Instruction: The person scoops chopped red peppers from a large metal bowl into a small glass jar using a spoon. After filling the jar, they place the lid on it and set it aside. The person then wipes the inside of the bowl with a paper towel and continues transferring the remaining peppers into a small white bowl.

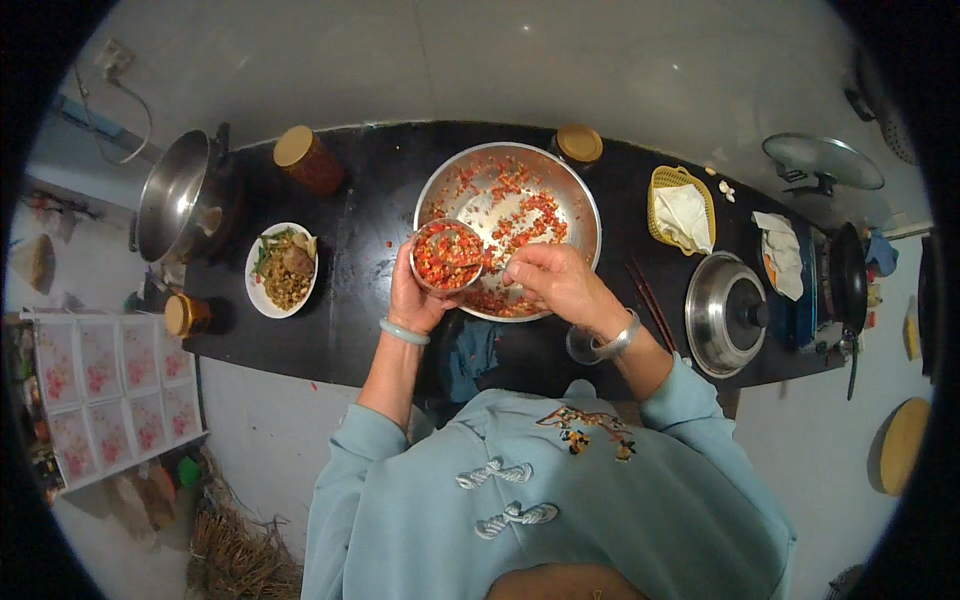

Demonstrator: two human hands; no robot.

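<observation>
A clear jar (442,283) full of chopped red chili is held in my left hand (415,295), over the near left rim of a large steel basin (595,225). Pinched in my right hand (551,279) is the handle of a spoon (463,258), whose bowl lies on the chili at the jar's mouth. More chopped chili (540,212) is scattered over the basin's floor and sides. Part of the spoon is hidden by chili and fingers.
Lidded jars (309,161) (579,144) stand behind. Left are a plate of food (253,292), a steel pot (174,196) and a small jar (187,315). To the right are chopsticks (651,304), a yellow basket (655,219), a steel lid (716,315) and a wok (848,277).
</observation>
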